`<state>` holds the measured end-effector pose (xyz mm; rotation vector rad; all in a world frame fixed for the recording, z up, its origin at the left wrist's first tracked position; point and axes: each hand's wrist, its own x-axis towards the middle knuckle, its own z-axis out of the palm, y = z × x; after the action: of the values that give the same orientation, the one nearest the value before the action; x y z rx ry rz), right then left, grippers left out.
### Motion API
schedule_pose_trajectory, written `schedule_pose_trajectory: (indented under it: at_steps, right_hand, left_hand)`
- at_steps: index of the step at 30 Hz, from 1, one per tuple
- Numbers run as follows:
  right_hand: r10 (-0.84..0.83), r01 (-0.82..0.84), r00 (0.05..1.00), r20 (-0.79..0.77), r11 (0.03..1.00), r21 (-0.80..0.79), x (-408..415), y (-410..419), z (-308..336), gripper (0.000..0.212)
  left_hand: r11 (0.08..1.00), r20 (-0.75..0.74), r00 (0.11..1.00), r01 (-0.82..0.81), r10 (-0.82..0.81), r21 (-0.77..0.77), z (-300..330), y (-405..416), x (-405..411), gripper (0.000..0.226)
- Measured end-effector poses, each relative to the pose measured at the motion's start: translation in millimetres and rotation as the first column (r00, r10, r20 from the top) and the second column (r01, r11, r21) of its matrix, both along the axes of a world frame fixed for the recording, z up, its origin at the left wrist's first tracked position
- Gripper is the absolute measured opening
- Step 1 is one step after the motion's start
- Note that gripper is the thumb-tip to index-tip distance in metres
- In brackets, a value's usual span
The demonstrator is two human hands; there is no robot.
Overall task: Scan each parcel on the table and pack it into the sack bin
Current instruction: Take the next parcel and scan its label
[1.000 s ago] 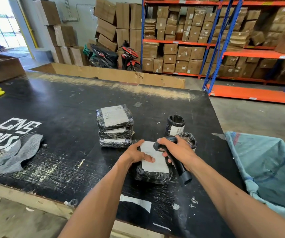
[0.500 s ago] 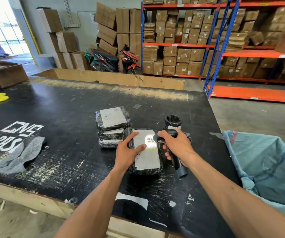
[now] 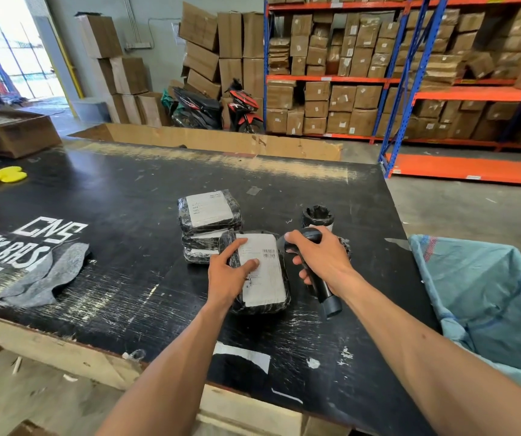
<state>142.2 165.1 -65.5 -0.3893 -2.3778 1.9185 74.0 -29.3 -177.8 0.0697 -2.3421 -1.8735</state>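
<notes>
A black-wrapped parcel [image 3: 264,280] with a white label lies flat on the black table [image 3: 121,221], just in front of me. My left hand [image 3: 229,272] rests on its left side, thumb and fingers on the label. My right hand [image 3: 322,256] grips a black handheld scanner [image 3: 323,286], its head pointed at the label's barcode. Behind the parcel stands a stack of similar wrapped parcels [image 3: 209,212]. A small black cylindrical parcel [image 3: 317,217] stands upright behind the scanner. The blue-green sack bin [image 3: 488,297] hangs open at the table's right edge.
A grey cloth [image 3: 45,275] lies on the table's left part and a yellow object [image 3: 1,177] at far left. An open cardboard box [image 3: 11,130] sits beyond the table. Orange-blue racks [image 3: 410,80] with cartons and a motorbike [image 3: 215,108] stand behind.
The parcel under my left hand has shifted a little farther from me toward the stack. The bright scan glare seen on its label half a second ago is gone. My right hand still holds the scanner.
</notes>
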Motion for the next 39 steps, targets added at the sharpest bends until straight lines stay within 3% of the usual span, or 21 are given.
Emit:
schedule_pose_trajectory:
  at_steps: [19,24,31,39]
  right_hand:
    - [0.028,-0.029,0.999,-0.038,0.999,-0.023,-1,-10,-5,0.039]
    - [0.011,-0.014,0.997,-0.073,0.999,-0.042,1,-15,-21,0.049]
    - [-0.033,0.029,0.999,-0.040,0.995,-0.098,1,-23,-58,0.047]
    - [-0.121,0.107,0.985,0.124,0.987,0.117,-8,-35,-101,0.060]
  left_hand:
    - [0.999,-0.045,0.998,-0.044,0.044,-0.015,10,-11,1,0.057]
    - [0.998,-0.053,0.997,-0.065,0.064,-0.019,21,-24,3,0.053]
    - [0.997,-0.079,0.994,-0.078,0.079,0.013,42,-47,9,0.052]
    - [0.992,-0.187,0.975,-0.104,0.117,0.077,58,-71,4,0.039]
